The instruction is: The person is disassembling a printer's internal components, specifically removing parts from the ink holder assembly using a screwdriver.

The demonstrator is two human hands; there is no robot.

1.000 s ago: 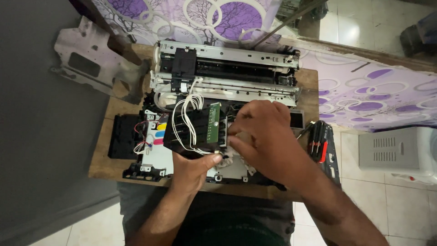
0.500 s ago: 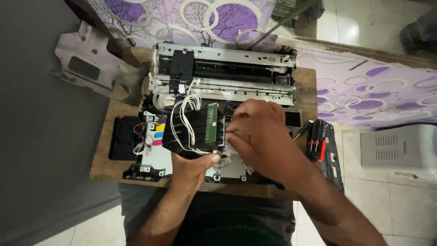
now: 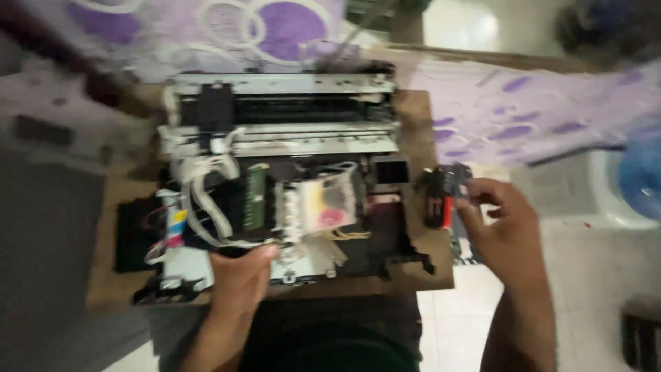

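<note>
Printer chassis (image 3: 282, 117): silver-grey metal rails over black plastic.
Circuit board (image 3: 256, 196): green.
Ribbon cables (image 3: 200, 200): white.
Ink pad block (image 3: 323, 203): off-white — stained yellow and pink-magenta.
Ink tube strip (image 3: 175, 224): yellow, blue and magenta bands on white.
Work board (image 3: 423, 131): brown.
Screwdriver set (image 3: 441, 196): black with red handles.
Cloth (image 3: 523, 117): pale lilac with purple blotches and rings.
Floor tiles (image 3: 592, 275): white.
Round object at right edge (image 3: 640, 176): blue — blurred.
</note>
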